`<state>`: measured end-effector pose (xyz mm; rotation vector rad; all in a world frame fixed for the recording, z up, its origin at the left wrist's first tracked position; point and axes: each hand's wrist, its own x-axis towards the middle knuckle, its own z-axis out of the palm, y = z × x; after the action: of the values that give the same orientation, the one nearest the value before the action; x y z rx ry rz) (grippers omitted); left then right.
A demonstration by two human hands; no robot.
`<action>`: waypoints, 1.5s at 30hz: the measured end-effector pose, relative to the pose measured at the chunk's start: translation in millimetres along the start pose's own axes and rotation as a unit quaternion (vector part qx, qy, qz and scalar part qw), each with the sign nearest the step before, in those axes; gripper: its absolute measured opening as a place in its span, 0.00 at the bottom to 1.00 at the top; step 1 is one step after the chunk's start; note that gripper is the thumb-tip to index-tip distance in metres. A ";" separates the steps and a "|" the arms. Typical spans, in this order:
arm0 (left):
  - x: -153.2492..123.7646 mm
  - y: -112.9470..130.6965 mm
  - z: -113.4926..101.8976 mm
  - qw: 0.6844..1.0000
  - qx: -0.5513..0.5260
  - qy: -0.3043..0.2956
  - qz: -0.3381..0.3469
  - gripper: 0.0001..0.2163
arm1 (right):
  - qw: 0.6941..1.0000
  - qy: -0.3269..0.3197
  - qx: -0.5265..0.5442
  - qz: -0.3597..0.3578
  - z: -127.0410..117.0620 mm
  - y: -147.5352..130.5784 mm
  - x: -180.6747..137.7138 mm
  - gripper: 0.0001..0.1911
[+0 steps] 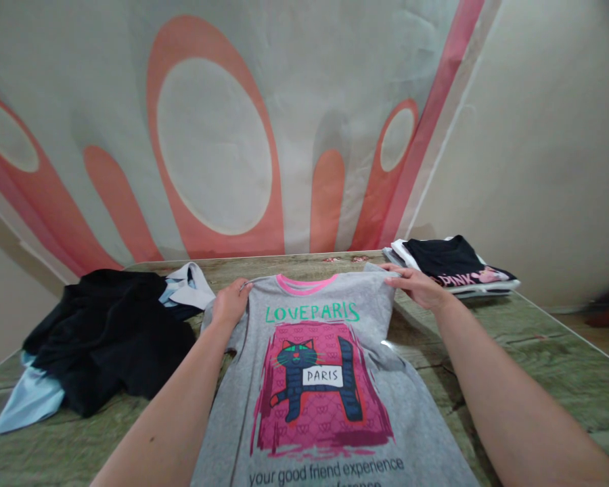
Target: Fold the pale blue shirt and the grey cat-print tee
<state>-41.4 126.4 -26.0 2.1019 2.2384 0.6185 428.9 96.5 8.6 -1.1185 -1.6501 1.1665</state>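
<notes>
Grey shirt: heather-grey knit T-shirt with pink neckband (pixel 329 379), front up, spread between both hands, collar end farthest from the wearer, lower part running out of view.
Print: magenta panel with dark blue cat (pixel 297 379), white "PARIS" label across its body; green "LOVEPARIS" above, dark lettering below.
Left hand: bare left hand (pixel 231 302) at the shirt's left shoulder, fingers drawn together, cloth pinched in them.
Right hand: bare right hand (pixel 420 287) at the opposite sleeve, fingers nearly straight, thumb side pressed close, sleeve cloth gripped at the tips.
Dark heap: crumpled black cloth pile (pixel 116 331), left of the left arm; pale blue fabric (pixel 33 399) poking out at its near corner.
Folded stack: flat-folded garments (pixel 451 264) beyond the right hand, black one on top, pink "PINK" lettering.
Surface: green-brown wood-grain tabletop (pixel 543 365) under everything.
</notes>
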 end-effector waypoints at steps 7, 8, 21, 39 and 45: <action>-0.5 0.3 1.9 1.000 0.000 0.009 0.001 0.16 | 0.994 0.002 0.098 -0.056 -6.9 -9.3 -9.3 0.17; -0.6 0.3 2.0 1.000 0.001 0.010 0.003 0.16 | 0.995 0.002 0.091 -0.049 -9.8 -8.7 -11.3 0.17; -1.4 3.6 -3.0 1.000 0.013 0.019 0.003 0.15 | 0.866 0.271 -0.415 0.059 -29.4 34.1 3.7 0.15; -59.7 124.3 15.1 0.958 0.002 -0.026 0.286 0.18 | 0.907 -0.007 -0.391 -0.154 149.6 -3.7 12.0 0.27; -63.9 112.8 44.5 0.947 0.022 -0.082 0.309 0.25 | 0.871 0.000 -0.482 -0.096 156.9 30.4 9.9 0.29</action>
<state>85.0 79.7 -51.0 2.7641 1.5000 0.3737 285.3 72.8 -58.2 -1.4617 -2.3543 0.1371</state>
